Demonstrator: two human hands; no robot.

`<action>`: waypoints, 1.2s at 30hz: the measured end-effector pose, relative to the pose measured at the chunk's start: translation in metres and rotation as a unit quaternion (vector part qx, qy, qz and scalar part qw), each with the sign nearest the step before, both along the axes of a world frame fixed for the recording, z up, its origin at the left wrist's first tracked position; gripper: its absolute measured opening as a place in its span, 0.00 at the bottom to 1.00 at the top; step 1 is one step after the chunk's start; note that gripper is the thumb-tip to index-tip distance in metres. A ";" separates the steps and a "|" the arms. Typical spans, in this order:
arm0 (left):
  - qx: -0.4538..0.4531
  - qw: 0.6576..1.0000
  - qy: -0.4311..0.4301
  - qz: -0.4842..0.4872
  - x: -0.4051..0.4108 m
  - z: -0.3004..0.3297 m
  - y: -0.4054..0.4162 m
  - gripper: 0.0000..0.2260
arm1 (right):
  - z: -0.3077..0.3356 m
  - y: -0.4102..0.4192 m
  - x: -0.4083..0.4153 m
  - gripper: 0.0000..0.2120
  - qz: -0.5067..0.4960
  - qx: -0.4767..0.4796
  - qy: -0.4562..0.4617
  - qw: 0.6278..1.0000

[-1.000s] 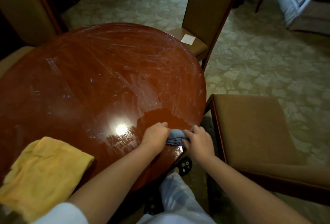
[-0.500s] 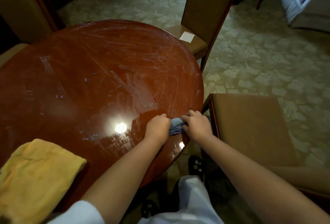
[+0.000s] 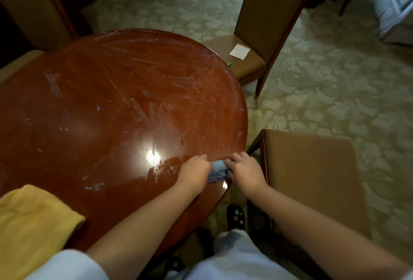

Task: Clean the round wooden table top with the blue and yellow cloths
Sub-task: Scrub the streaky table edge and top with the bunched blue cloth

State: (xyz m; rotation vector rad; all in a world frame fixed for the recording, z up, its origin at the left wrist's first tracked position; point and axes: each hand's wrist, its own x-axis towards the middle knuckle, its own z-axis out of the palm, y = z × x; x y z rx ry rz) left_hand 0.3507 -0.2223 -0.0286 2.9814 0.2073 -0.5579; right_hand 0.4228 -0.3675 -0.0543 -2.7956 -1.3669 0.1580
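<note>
Blue cloth [image 3: 218, 171] sits bunched between left hand [image 3: 194, 171] and right hand [image 3: 244, 172], both grips clenching it at the table [image 3: 111, 101] edge.

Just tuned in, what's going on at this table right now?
A person is wiping the round wooden table. Both the left hand and the right hand grip a bunched blue cloth at the table's near right edge. The yellow cloth lies unused at the near left. Streaks cover much of the top.

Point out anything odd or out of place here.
A small white paper square lies loose on the tan padded chair seat beyond the round wooden table top, whose far half shows whitish streaks and smears. Nothing looks spilled or broken.
</note>
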 end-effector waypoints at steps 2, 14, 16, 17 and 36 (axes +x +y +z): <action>0.003 1.000 0.006 -0.010 -0.001 -0.003 0.001 0.09 | -0.009 -0.009 -0.004 0.17 0.014 0.003 -0.013 1.000; -0.041 0.999 0.012 0.016 0.041 -0.005 -0.001 0.13 | -0.015 -0.013 0.041 0.17 0.055 0.043 0.000 0.998; -0.034 0.999 0.012 0.023 0.042 -0.004 -0.004 0.14 | -0.015 -0.013 0.054 0.17 0.067 0.035 -0.015 0.997; -0.026 0.999 0.014 0.042 0.050 0.000 -0.002 0.13 | -0.013 -0.005 0.065 0.17 0.064 0.036 -0.024 0.997; 0.004 0.991 0.068 0.117 0.127 0.011 0.004 0.11 | 0.000 0.026 0.155 0.13 0.134 0.005 0.045 0.990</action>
